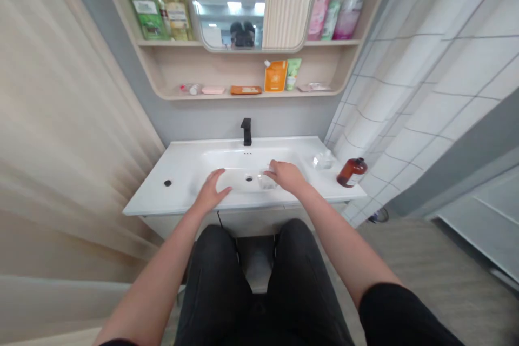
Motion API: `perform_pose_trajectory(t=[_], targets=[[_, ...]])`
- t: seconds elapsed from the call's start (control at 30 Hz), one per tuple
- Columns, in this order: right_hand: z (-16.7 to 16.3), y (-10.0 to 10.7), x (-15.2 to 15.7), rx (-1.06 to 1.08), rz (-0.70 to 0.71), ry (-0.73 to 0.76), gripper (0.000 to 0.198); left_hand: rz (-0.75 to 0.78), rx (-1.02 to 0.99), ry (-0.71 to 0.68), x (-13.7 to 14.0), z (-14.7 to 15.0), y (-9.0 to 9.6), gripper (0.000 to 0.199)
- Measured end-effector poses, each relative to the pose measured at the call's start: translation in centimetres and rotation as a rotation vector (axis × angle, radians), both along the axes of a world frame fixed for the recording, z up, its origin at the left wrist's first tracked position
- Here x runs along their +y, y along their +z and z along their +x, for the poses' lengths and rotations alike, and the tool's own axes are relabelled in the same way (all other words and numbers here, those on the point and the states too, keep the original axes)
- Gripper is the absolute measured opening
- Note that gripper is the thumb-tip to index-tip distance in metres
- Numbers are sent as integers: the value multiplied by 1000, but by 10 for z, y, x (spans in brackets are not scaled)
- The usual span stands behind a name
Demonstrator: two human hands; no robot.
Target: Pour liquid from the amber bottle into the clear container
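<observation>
Above the front left of the white sink basin (227, 159), my left hand (210, 192) is open, thumb and fingers apart with nothing between them. My right hand (287, 175) is over the right part of the basin, its thumb and fingers curved round the top of a clear, see-through container (267, 181). The fingers cover part of that container, and its exact kind does not show. A small black drain hole (249, 179) lies between my hands. Behind it a black faucet (246, 132) stands at the back of the basin.
On the counter's right are another clear container (323, 160) and an amber bottle (352, 172), tilted in view. A black round fitting (167, 183) sits at the counter's left. Above hangs a mirror cabinet shelf (243, 96) with an orange pouch (275, 76), a green tube (292, 74) and several bottles.
</observation>
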State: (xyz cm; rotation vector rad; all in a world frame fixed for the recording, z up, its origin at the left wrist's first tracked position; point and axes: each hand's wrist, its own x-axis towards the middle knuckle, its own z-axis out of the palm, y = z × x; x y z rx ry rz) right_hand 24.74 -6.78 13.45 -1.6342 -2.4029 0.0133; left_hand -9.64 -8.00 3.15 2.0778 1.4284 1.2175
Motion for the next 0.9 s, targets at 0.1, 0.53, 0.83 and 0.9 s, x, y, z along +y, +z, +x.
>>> perform_pose_trajectory(t=[0.1,0.53,0.83,0.9], targets=[[-35,-13,2,103,-37,99,40,-127,-165,-176,13,62,-11,88],[-29,-106,41,1150,-549,276,99,-296,-478,-215,45,90,-35,81],[-31,-127,41,1154,-549,352,75,-395,-567,-353,41,84,-29,94],[-31,-130,41,1143,-524,318,73,-417,-631,-388,40,84,-25,90]])
